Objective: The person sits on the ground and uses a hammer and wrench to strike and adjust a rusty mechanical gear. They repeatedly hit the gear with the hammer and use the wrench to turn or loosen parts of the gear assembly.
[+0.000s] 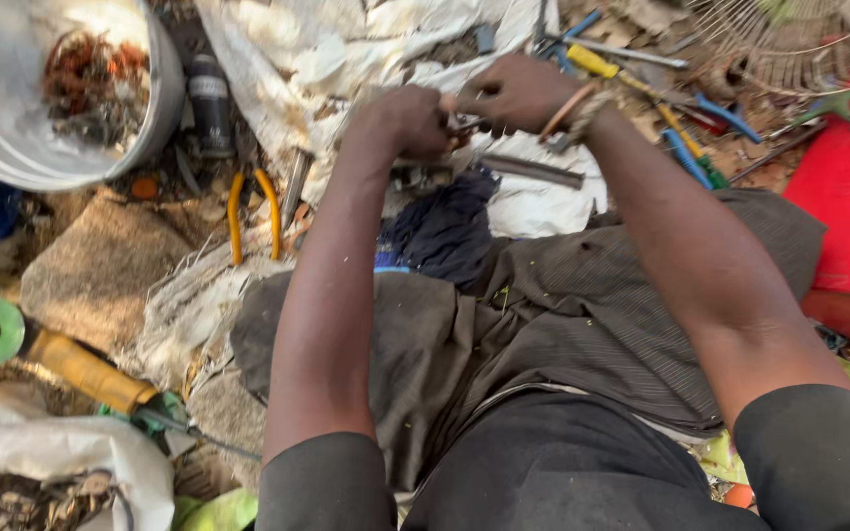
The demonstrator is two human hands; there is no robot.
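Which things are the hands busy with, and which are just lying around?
In use: left hand and right hand, both gripping a small dark metal piece.

Lying about: yellow-handled pliers, white plastic bucket, black can, yellow angle grinder, blue-handled tools.

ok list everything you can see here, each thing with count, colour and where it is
bucket: 1, white, top left, holding rusty scrap
can: 1, black, beside the bucket
pliers: 1, yellow handles, on the ground left of centre
angle grinder: 1, yellow body with green disc, lower left
white cloth: 1, spread at top centre
dark cloth: 1, navy, under the hands
blue-handled tools: several, upper right
wire fan guard: 1, pale, top right
red sheet: 1, right edge
sack: 1, white, bottom left
small metal part: 1, between the hands, too small to identify
left hand: gripping the part
right hand: gripping the part, bangle on wrist
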